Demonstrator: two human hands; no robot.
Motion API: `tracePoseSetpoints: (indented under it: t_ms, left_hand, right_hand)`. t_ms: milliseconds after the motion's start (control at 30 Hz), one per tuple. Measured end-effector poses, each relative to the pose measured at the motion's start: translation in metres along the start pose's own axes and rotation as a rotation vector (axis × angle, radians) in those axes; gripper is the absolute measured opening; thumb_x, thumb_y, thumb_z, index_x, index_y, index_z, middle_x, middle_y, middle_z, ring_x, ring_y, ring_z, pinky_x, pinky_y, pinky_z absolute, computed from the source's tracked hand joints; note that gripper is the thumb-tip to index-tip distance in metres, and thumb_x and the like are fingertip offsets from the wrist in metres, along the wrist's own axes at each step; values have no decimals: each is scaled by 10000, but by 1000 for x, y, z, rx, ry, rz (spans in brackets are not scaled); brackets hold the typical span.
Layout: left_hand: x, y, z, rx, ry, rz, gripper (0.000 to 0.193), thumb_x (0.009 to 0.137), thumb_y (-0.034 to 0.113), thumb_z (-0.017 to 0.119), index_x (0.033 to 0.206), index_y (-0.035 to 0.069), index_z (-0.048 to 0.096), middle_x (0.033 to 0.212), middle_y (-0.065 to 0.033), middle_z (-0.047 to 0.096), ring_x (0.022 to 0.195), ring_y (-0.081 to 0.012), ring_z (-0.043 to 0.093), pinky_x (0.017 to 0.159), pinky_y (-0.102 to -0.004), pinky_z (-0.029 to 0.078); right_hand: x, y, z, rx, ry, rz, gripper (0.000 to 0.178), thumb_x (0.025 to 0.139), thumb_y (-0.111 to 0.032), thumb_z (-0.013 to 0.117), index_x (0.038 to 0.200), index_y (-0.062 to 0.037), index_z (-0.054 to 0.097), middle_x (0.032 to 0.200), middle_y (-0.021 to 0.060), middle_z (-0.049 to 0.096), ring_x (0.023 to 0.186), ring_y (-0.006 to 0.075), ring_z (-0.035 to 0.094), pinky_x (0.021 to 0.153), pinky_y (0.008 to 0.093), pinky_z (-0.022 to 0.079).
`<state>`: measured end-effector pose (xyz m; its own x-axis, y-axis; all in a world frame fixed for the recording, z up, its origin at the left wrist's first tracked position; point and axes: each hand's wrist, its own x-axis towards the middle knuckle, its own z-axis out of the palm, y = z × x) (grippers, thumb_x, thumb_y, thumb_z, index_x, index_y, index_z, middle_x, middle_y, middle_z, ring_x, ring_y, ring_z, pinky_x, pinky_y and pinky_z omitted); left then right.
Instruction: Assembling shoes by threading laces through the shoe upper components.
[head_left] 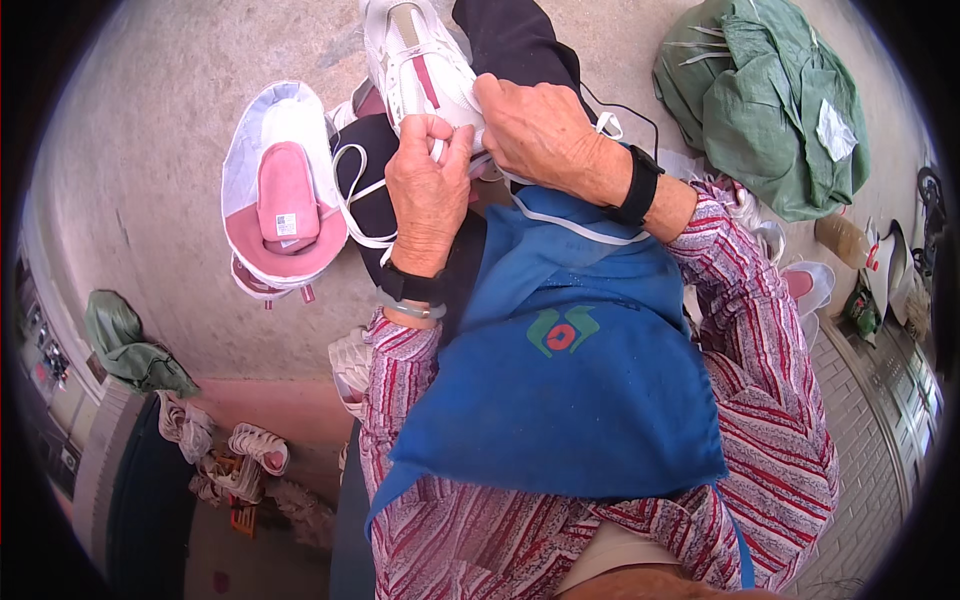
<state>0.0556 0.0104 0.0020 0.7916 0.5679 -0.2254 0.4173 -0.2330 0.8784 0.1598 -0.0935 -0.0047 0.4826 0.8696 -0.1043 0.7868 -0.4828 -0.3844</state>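
A white sneaker [452,75] with a red stripe lies across my dark-trousered lap, its toe pointing away. My left hand [430,185] is closed at the sneaker's near end, thumb and fingers pinching a white shoelace [358,205] that loops down beside the wrist. Against the sneaker's right side, my right hand [548,138] is curled round its edge, with the fingertips mostly hidden. More lace shows past the right hand and across the blue apron [560,390]. To the left stands a white and pink shoe upper [240,170] holding a pink insole [287,190].
A green sack [760,110] rests on the concrete floor at the far right. Several white shoes [258,450] lie at the lower left, below a crumpled green cloth [130,345]. Another pale shoe [806,285] is beyond my right sleeve.
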Motion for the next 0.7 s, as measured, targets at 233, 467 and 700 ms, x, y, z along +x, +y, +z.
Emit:
tracePoseSetpoints:
  t_ms: [233, 467, 700]
  left_hand:
    - [-13, -69, -75, -106, 276, -34, 153, 934, 107, 450, 999, 22, 560, 672, 16, 522, 501, -43, 421, 418, -191, 336]
    - [-33, -97, -79, -366, 383, -174, 159, 946, 111, 415, 1016, 20, 526, 659, 19, 504, 504, -25, 383, 433, -161, 298]
    - [-23, -36, -89, -241, 243, -64, 229, 898, 74, 491, 1115, 10, 528, 902, -88, 607, 698, -98, 532, 615, -229, 444]
  right_hand:
    - [2, -5, 3, 14, 22, 23, 197, 746, -133, 586, 800, 26, 484, 577, 171, 592, 533, 319, 630, 461, 393, 500]
    - [-3, 1, 8, 26, -15, -83, 193, 842, -163, 530, 898, 1, 447, 600, 197, 576, 546, 352, 604, 498, 428, 483]
    - [-7, 28, -24, 300, 76, -59, 261, 899, -257, 495, 842, -5, 528, 632, 184, 572, 627, 377, 589, 575, 445, 468]
